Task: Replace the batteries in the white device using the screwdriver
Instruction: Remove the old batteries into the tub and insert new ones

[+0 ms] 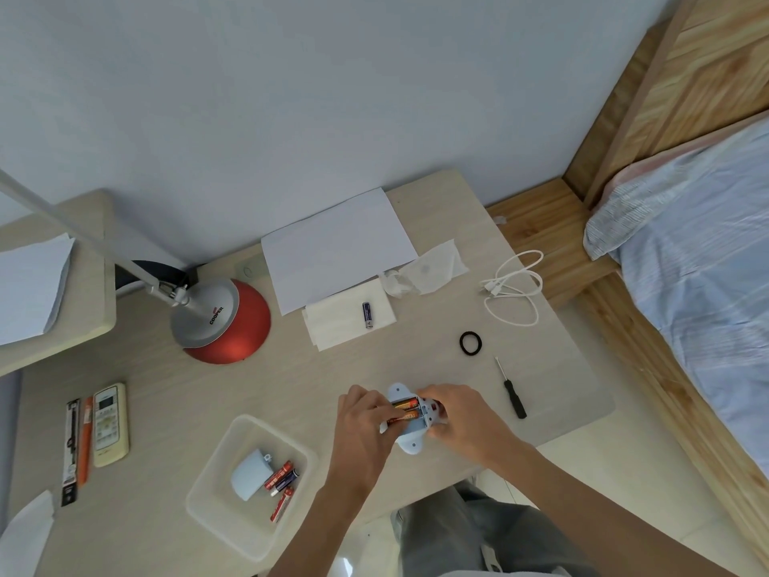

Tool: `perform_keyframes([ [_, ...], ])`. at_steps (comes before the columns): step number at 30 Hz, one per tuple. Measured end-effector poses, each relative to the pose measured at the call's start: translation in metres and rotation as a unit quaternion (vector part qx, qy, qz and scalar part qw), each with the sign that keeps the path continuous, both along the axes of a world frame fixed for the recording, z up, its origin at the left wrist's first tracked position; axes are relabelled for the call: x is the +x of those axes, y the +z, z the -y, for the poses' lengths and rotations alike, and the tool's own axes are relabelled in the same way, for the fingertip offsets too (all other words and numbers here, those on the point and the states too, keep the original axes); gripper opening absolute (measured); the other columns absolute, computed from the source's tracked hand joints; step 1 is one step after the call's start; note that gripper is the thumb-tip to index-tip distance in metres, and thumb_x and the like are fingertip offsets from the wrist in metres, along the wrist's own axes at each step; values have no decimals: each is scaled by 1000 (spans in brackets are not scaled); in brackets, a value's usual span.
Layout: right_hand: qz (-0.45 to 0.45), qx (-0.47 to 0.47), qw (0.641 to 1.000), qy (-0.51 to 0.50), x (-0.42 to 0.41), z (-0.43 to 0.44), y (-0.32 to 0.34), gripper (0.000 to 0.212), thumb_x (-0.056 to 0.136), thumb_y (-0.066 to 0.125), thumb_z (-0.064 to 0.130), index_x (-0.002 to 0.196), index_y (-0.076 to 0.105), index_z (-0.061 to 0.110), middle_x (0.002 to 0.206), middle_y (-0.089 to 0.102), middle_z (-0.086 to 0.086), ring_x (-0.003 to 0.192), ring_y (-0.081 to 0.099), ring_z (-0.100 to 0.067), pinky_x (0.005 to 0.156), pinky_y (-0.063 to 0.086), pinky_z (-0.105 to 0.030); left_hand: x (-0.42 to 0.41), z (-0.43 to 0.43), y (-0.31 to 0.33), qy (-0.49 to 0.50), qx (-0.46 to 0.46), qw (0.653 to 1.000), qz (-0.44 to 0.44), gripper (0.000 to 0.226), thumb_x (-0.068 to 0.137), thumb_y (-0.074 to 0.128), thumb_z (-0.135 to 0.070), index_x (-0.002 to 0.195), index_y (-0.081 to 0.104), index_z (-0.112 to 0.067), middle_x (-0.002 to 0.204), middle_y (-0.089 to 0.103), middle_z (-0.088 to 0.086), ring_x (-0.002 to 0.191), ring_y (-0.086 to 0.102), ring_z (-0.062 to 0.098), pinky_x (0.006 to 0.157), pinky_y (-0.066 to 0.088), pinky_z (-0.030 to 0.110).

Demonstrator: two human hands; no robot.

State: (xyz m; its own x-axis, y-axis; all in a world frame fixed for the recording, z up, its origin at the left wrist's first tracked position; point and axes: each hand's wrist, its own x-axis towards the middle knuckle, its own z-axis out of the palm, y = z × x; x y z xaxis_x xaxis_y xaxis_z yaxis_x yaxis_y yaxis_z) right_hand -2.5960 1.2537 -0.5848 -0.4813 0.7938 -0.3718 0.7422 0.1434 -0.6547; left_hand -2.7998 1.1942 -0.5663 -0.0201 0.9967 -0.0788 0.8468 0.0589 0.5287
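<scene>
Left hand (362, 426) and right hand (462, 418) are both curled around the white device (410, 437), gripping it from either side just above the front edge of the table (333, 368). It's lying back-side up with the compartment open, and you can see two red and gold batteries (403, 410) sitting inside. The left fingertips are right at the battery ends, though I can't tell if they're actually pressing on them.

The screwdriver (511, 390) is lying loose on the table just right of the right hand, nobody touching it, black handle pointing toward the person. A black hair tie (470, 342) sits a bit beyond it.

Down left of the hands there's a clear plastic tray (233, 526) with a white cover (249, 473) and some spare batteries (283, 480) in it. One dark battery (367, 315) lies on a tissue (333, 326) further back, beside the red lamp base (233, 331).
</scene>
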Motion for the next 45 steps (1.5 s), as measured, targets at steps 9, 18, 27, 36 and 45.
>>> perform_keyframes([
  [9,9,-4,1000,9,0,-3,-1,51,87,83,35,133,62,32,122,72,10,111,67,-9,103,56,-31,5,-4,-8,-9,-3,1000,8,19,79,92,-31,97,86,-33,79,49,-19,83,37,12,76,27,17],
  [18,5,-6,1000,11,0,-3,-1,50,86,84,38,132,64,32,119,73,10,107,68,-8,100,58,-32,3,-8,-15,3,-7,1000,13,14,78,91,-34,90,85,-30,79,55,-11,83,38,14,76,27,25],
  [27,0,-9,1000,9,5,-2,-1,44,88,82,34,128,63,38,113,72,17,102,65,-2,96,58,-26,-13,-23,24,135,38,982,128,26,81,90,-30,105,81,-25,97,66,-16,92,60,6,81,51,21],
  [36,0,-13,1000,7,3,-1,-3,45,89,83,35,129,62,38,116,72,15,104,66,-1,99,57,-26,-56,-117,-2,172,-14,983,70,49,92,80,-24,136,59,-15,115,61,2,100,61,16,90,59,42],
  [45,-4,-8,1000,5,4,2,-1,45,92,80,35,131,60,36,121,70,15,110,66,-3,102,55,-23,-54,-151,-27,20,-80,996,-43,63,92,80,-24,148,51,-23,121,48,3,112,50,23,94,53,36],
])
